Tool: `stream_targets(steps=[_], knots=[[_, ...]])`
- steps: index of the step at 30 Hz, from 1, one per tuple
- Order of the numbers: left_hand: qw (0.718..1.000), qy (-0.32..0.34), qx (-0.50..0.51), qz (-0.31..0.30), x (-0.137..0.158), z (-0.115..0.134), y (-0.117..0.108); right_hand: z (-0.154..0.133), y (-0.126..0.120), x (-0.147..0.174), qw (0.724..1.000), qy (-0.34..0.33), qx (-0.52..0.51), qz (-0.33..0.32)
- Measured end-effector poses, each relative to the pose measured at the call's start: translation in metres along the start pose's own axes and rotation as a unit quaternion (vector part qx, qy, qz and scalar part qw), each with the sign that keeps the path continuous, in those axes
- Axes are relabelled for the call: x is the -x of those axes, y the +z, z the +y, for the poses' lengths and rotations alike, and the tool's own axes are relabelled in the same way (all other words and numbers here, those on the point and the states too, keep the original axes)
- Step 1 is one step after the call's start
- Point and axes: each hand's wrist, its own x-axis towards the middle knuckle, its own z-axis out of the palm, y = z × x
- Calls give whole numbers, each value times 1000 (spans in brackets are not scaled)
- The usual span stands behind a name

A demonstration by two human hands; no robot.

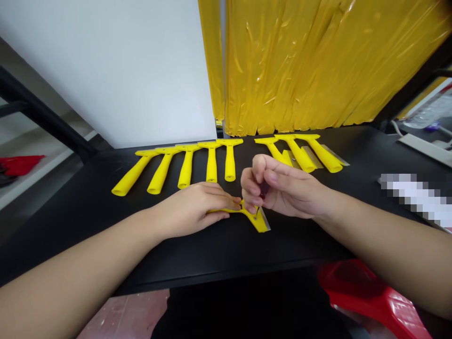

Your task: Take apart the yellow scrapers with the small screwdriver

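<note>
My left hand [201,207] is wrapped over the handle of a yellow scraper [260,223], pressing it flat on the black table. The scraper's wide head points right, with a thin metal blade along its edge and a small screw near one end. Above that head, my right hand [278,186] is closed around a small screwdriver [263,190]. Its dark reddish handle is mostly hidden by the fingers, and its thin shaft points down at the screw. Whether the tip sits in the screw is too small to tell.
Several yellow scrapers [184,167] lie in a row behind my left hand, and more scrapers [300,153] with blades lie at the back right. A white panel [141,70] and yellow plastic sheeting [318,66] stand behind the black table [212,254]. Something red [367,287] is below the front edge.
</note>
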Motion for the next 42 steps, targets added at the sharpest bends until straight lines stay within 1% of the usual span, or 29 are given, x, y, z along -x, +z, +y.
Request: stream_targets(steps=[3, 8, 13, 17, 21, 23, 25, 28, 29, 31, 34, 38, 42], knots=[[1000, 2, -3, -4, 0, 0, 0, 3, -3, -3, 1000, -3, 14, -6], [1000, -4, -8, -4, 0, 1, 0, 4, -4, -3, 999, 28, 10, -25], [1000, -8, -4, -4, 0, 1, -1, 1, -1, 0, 1000, 12, -3, -14], [1000, -2, -3, -3, 0, 0, 0, 1, -4, -1, 1000, -3, 16, -15], [1000, -3, -12, -1, 0, 0, 0, 2, -5, -3, 999, 24, 20, -41], [1000, -3, -16, 2, 0, 0, 0, -1, -4, -3, 999, 37, 12, -22], [1000, 1, -18, 6, 0, 0, 1, -7, -2, -3, 999, 31, 12, 29], [1000, 7, -20, 17, 1, 0, 2, -16, -4, -6, 991, -19, 28, 131], [1000, 8, -20, 20, 1, 0, 2, -18, -5, -7, 987, -34, 36, 156], [999, 11, -18, 24, 1, 0, 2, -19, -7, -9, 981, -48, 46, 183], [999, 13, -20, 25, 1, -1, 3, -16, -8, -11, 979, -56, 43, 191], [999, 14, -23, 19, 1, -1, 3, -9, -7, -13, 981, -69, 29, 177], [999, 15, -29, 17, 1, -1, 4, -6, -7, -13, 985, -54, 31, 162]])
